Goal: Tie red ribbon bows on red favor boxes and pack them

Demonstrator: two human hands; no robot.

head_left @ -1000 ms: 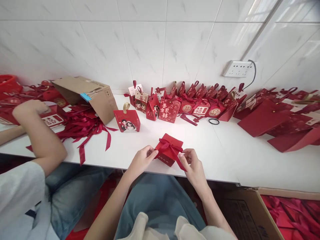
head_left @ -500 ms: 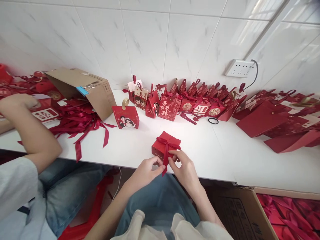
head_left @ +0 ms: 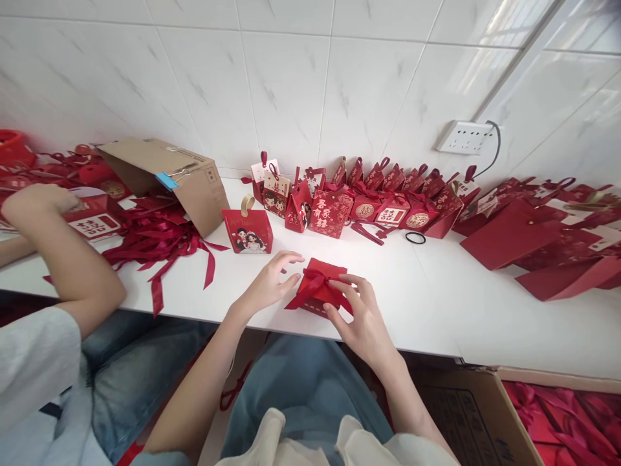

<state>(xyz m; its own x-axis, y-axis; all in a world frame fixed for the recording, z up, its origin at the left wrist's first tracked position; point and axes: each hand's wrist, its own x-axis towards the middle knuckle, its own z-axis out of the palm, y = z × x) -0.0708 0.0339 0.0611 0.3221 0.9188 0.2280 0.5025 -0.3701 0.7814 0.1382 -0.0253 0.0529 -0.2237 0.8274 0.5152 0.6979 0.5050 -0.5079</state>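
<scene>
A small red gift box (head_left: 314, 306) sits near the table's front edge, with gold lettering on its near side. Tied over its top is a dark red ribbon bow (head_left: 316, 281), its tails hanging out to left and right. My left hand (head_left: 266, 285) hovers open just left of the box, fingers curved and apart, holding nothing. On the other side, my right hand (head_left: 361, 317) has its fingers spread around the box's right edge. Its fingertips lie at the bow and the right tail; whether they press on them I cannot tell.
Several red gift boxes (head_left: 330, 213) line the wall. A box with a printed couple (head_left: 248, 233), a cardboard box (head_left: 201, 194) and loose ribbons (head_left: 155, 243) stand left, beside a co-worker's arm (head_left: 72, 259). Red bags (head_left: 514, 236) and an open carton (head_left: 466, 408) are right.
Both hands have let go of the ribbon tail that hung down the front. My left hand has moved up and left and opened. The box has turned slightly, and the tails now spread sideways.
</scene>
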